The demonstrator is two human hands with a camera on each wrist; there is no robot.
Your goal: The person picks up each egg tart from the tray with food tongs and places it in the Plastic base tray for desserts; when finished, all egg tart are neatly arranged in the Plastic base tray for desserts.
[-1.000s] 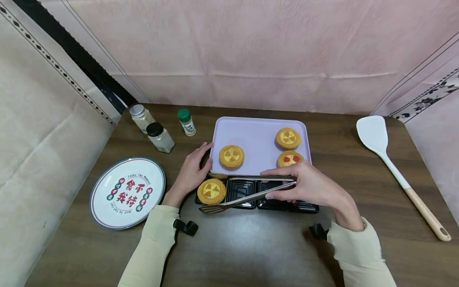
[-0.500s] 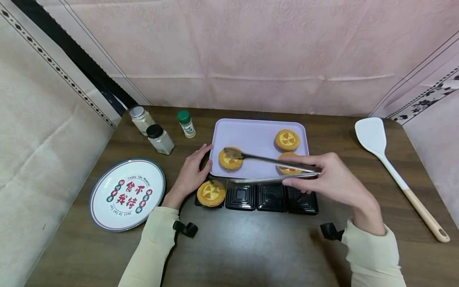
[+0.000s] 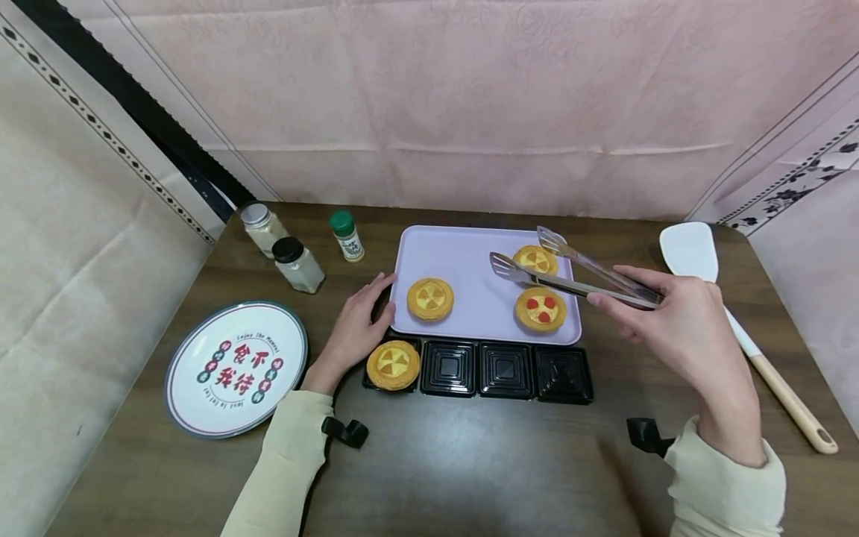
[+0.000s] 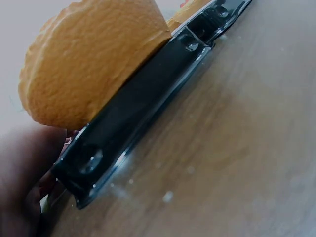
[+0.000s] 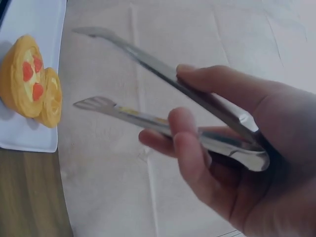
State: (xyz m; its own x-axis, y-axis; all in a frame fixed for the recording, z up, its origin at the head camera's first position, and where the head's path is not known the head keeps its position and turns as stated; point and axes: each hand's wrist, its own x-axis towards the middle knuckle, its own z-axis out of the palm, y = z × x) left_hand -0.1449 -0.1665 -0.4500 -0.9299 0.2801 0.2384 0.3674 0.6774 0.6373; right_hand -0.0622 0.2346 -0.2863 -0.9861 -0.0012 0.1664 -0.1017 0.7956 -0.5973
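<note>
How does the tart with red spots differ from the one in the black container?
The red-spotted tart has red pieces on top, while the plain tart shows a pale yellow wedge pattern. The red-spotted tart lies on the lilac tray; the plain tart sits in the leftmost compartment of the black container. Both are round and face up, with golden crusts.

Golden pastry sits in end compartment of black tray, tray on brown desk. Second pastry partly visible behind, top edge. Left grip cropped, lower left, beside tray end; contact unclear.
</note>
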